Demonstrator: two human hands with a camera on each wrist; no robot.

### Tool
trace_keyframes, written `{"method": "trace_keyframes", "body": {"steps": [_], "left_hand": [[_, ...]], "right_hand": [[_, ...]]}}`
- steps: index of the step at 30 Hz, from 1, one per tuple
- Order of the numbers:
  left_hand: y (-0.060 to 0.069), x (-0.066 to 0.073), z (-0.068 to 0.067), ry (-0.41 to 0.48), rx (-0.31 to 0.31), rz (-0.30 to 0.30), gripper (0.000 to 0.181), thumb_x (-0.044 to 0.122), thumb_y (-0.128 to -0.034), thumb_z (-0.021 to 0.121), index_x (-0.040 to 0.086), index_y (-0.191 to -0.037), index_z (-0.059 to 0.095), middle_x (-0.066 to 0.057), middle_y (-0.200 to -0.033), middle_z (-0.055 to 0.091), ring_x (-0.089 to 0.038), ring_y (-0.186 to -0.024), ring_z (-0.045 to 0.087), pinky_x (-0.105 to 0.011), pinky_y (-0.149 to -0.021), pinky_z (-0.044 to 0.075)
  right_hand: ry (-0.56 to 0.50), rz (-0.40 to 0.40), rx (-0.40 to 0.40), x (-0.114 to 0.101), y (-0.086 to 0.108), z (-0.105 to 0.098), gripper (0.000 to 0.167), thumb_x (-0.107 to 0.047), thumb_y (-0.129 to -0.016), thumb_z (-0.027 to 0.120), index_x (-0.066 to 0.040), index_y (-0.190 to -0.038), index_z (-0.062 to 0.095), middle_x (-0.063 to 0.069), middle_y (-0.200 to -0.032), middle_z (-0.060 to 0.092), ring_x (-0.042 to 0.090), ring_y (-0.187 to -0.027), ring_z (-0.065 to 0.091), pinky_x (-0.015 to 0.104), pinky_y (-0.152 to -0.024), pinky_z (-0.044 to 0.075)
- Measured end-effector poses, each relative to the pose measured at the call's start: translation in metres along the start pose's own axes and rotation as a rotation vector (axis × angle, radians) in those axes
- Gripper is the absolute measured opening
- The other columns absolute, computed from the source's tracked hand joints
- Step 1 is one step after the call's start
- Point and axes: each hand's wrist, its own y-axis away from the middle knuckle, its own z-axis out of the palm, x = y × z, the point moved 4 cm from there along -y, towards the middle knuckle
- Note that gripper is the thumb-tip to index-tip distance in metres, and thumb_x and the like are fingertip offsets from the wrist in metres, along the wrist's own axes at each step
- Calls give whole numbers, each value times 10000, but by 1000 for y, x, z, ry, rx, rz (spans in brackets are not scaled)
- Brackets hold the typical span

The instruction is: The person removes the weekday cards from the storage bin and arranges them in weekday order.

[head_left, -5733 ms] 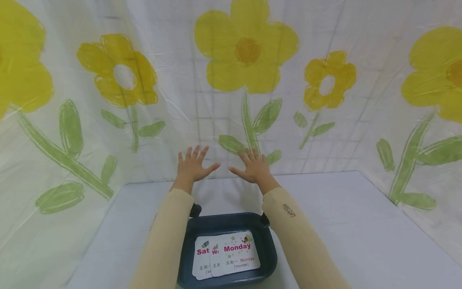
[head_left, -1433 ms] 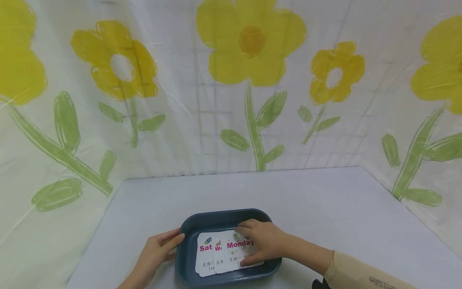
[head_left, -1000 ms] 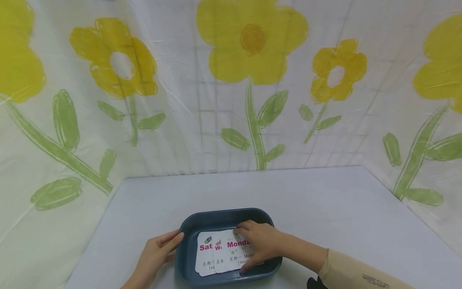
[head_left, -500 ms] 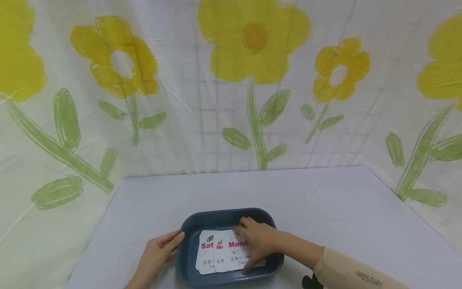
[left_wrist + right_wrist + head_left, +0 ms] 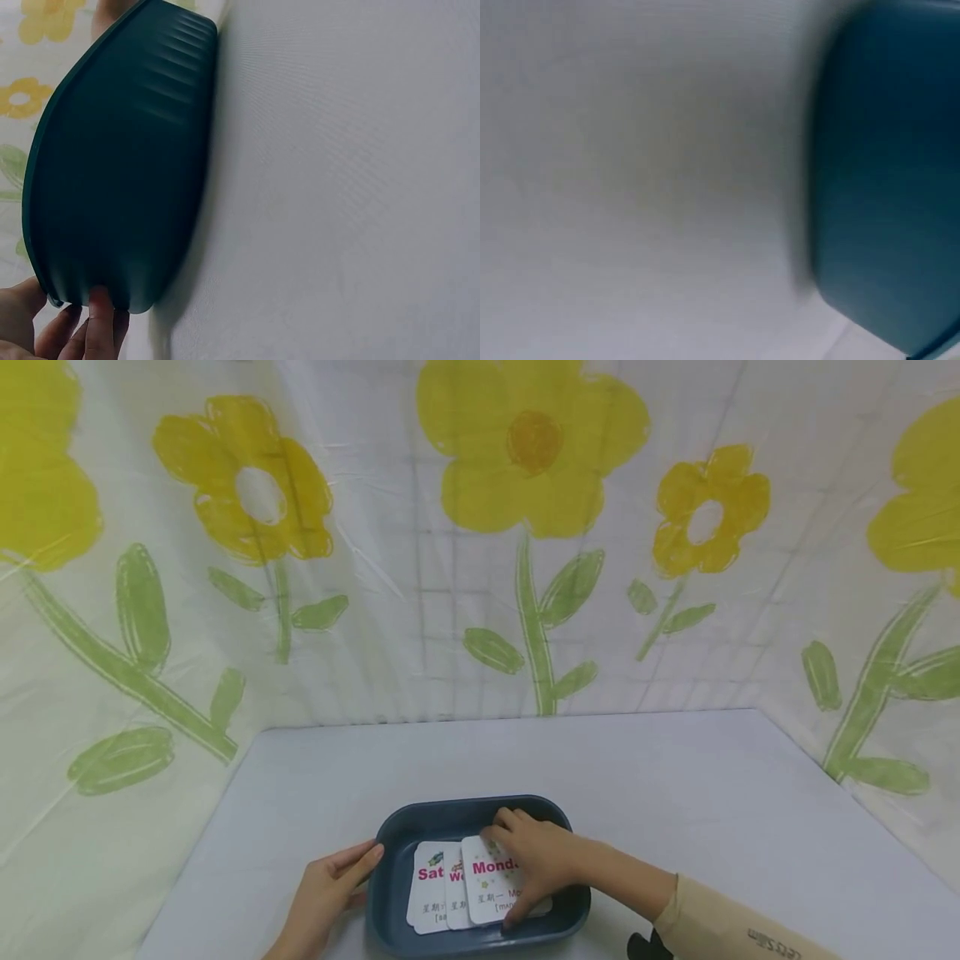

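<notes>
A dark blue tray stands near the table's front, its outer wall filling much of the left wrist view. Several weekday flashcards lie fanned inside: a "Sat…" card at the left, a "We…" card partly covered, and the "Monday" card on top. My right hand spans the Monday card, fingers at its top edge and thumb at its bottom, hiding its right part. My left hand holds the tray's left end, thumb at the rim, fingers against the outside.
The tray rests on a white-covered table. Behind it hangs a pale curtain printed with yellow flowers, also along both sides. A black device sits by the right sleeve.
Both hands, earlier spread beyond the tray, came down to the tray and cards. In the last half second the Monday card separated slightly from the cards beneath, exposing more of the "We…" card.
</notes>
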Motion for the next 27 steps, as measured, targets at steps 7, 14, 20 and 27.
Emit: {"method": "trace_keyframes", "body": {"steps": [7,14,20,27], "left_hand": [[2,-1,-1,11,17,-9,727,549,-761,664,-15,-1211,582,-208,-1253,544,-354,-1119,560,-394,-767,546],[3,-1,-1,14,26,6,715,538,-766,666,-21,-1205,584,-214,-1252,539,-351,-1102,570,-391,-756,548],[3,-1,-1,25,26,15,690,515,-779,667,-24,-1202,585,-215,-1247,543,-348,-1090,579,-391,-749,551],[4,0,-1,33,19,1,695,520,-779,664,-19,-1209,581,-208,-1253,541,-342,-1099,575,-379,-753,550]], "right_hand": [[-23,-6,-1,-4,1,-12,954,-676,-544,751,-223,-1317,424,-66,-1141,445,64,-946,420,218,-795,492],[-26,-12,6,-8,3,-20,963,-660,-566,750,-205,-1345,412,-45,-1196,447,70,-967,438,248,-869,486],[-24,-20,6,-7,4,-31,1004,-663,-568,747,-167,-1370,403,-18,-1260,436,85,-1018,432,280,-917,475],[-39,0,21,2,12,-47,1012,-628,-557,776,-183,-1380,391,-19,-1279,413,88,-1023,430,253,-880,483]]}}
